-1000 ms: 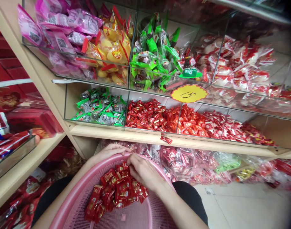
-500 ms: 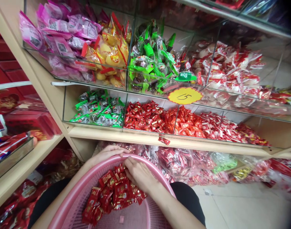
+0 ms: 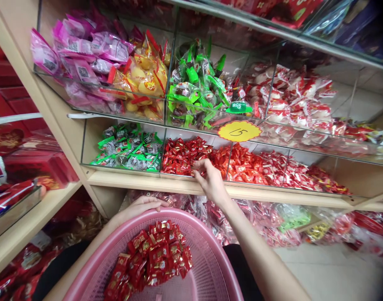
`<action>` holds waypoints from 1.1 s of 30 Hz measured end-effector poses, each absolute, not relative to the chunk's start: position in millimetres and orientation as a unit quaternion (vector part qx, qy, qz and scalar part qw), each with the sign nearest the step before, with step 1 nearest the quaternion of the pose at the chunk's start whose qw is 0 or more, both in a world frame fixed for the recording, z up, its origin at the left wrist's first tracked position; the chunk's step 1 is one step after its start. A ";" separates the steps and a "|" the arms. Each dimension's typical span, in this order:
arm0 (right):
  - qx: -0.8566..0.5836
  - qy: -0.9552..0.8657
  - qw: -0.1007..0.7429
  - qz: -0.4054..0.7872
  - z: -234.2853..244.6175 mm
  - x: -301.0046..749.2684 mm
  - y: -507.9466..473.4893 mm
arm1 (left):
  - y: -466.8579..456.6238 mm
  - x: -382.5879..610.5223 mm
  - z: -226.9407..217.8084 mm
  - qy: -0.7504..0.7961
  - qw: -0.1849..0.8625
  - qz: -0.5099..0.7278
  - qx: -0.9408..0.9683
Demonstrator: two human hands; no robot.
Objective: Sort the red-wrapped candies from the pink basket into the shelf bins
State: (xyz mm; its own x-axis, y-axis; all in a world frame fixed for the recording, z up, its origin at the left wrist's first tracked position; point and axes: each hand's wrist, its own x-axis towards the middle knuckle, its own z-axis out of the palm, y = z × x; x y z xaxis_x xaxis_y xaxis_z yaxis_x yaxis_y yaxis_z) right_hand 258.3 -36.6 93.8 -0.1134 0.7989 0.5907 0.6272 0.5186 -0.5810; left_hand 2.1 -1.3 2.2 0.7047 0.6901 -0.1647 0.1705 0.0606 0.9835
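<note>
The basket (image 3: 207, 261) at six o'clock looks smooth plastic, its wrappers (image 3: 160, 256) glossy and crinkled. The shelf upright (image 3: 55, 117) at nine looks matt wood.

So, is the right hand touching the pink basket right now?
Apart. The head view shows the right hand up at the shelf edge, with plastic-wrapped goods visible in the gap between it and the pink basket.
</note>
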 end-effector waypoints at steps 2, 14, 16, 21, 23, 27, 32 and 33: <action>-0.493 -0.754 0.421 0.105 106.2 269.5 -21.7 | -1.2 1.2 4.0 0.326 0.650 0.199 0.657; -0.539 -0.784 0.280 0.128 103.2 293.3 15.6 | -1.1 1.1 -0.8 0.328 0.646 0.206 0.658; -0.540 -0.780 0.290 0.130 101.4 294.1 17.9 | -1.3 1.3 -0.2 0.329 0.645 0.207 0.658; -0.534 -0.773 0.306 0.158 99.7 293.7 18.8 | -2.2 1.2 1.8 0.335 0.640 0.210 0.658; -0.527 -0.771 0.318 0.163 98.2 294.0 18.7 | -3.2 1.2 3.0 0.336 0.639 0.210 0.659; -0.516 -0.760 0.355 0.172 99.3 296.4 15.7 | -6.1 1.3 5.9 0.335 0.641 0.212 0.658; -0.489 -0.747 0.419 0.164 124.6 291.7 -9.6 | -9.0 2.2 5.9 0.334 0.651 0.211 0.648; -0.482 -0.744 0.431 0.167 130.7 288.0 -19.1 | -9.4 2.6 5.2 0.334 0.654 0.212 0.645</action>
State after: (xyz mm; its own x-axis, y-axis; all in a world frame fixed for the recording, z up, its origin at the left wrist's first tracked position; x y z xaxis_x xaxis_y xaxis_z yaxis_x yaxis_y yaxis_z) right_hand 288.0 -19.1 130.7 -0.1633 0.8614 0.4810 0.5737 0.4796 -0.6640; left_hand 2.6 -9.4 5.2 0.6871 0.7079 -0.1634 0.1541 0.0778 0.9850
